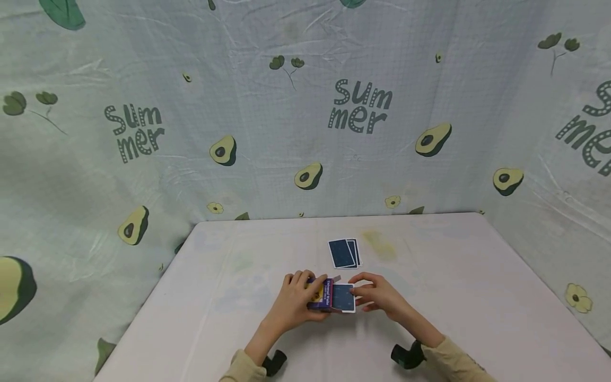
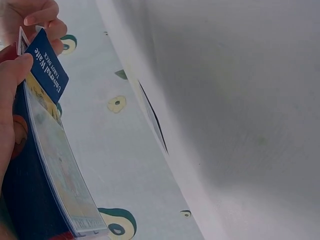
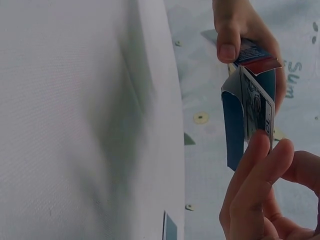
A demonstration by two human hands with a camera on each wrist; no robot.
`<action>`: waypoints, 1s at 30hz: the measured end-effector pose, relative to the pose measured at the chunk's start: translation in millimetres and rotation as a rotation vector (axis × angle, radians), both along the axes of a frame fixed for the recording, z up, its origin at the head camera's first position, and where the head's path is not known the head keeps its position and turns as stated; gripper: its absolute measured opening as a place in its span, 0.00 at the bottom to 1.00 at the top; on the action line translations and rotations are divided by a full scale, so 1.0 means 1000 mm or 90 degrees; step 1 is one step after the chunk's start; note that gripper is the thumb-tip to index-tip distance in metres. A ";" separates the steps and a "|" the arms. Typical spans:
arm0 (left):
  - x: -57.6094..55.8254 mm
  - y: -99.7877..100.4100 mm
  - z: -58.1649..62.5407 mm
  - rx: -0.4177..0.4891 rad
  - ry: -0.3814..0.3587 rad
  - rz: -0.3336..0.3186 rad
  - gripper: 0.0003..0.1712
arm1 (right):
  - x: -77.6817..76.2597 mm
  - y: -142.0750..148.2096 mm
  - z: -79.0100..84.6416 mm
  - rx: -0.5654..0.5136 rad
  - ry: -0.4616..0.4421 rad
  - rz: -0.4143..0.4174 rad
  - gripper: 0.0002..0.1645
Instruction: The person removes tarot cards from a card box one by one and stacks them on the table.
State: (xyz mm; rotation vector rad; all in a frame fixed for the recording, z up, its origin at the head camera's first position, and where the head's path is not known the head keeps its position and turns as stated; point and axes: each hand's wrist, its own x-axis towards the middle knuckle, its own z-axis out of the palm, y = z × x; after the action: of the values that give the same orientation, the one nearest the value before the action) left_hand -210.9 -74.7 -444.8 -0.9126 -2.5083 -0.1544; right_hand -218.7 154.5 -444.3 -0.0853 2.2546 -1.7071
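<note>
Card box (image 1: 327, 295), one: held above the table (image 1: 181, 318) in the left hand (image 1: 297, 301), fingers gripping its sides. Blue-backed cards (image 1: 343, 298) protrude; right hand (image 1: 379, 297) at their end, pinch or touch unclear. Probably light, creasable, slick; best held by side walls.

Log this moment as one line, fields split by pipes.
left hand: grips card box | right hand: fingertips at jutting card, box's open end | loose cards: overlapping on table, beyond both hands
</note>
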 end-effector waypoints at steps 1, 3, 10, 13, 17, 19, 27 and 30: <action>0.000 0.000 0.000 -0.001 -0.001 -0.001 0.45 | 0.000 0.001 0.000 0.002 0.000 0.000 0.21; 0.000 -0.001 0.000 -0.001 -0.002 -0.001 0.44 | -0.001 0.002 -0.001 0.008 0.001 -0.001 0.21; -0.001 -0.003 -0.001 -0.002 0.001 -0.002 0.44 | -0.004 0.008 -0.001 0.017 0.006 -0.003 0.21; -0.001 -0.004 -0.001 -0.003 0.011 -0.004 0.44 | -0.004 0.011 -0.001 0.015 0.008 0.002 0.21; -0.002 -0.005 -0.002 -0.006 0.022 -0.004 0.44 | -0.005 0.014 -0.002 0.020 0.006 0.003 0.21; -0.003 -0.006 -0.003 -0.004 0.020 -0.002 0.44 | -0.006 0.015 -0.003 0.021 0.004 0.004 0.21; -0.004 -0.006 -0.005 0.002 0.005 0.005 0.44 | -0.007 0.020 -0.005 0.028 -0.003 -0.003 0.21; -0.004 -0.007 -0.006 0.004 0.007 0.005 0.44 | -0.007 0.022 -0.005 0.030 -0.005 -0.007 0.21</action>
State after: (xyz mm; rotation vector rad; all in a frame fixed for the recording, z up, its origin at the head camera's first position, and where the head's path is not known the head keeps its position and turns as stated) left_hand -215.1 -81.2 -450.8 -0.8992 -2.5000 -0.1539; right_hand -225.3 176.0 -449.0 -0.0553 2.2915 -1.6566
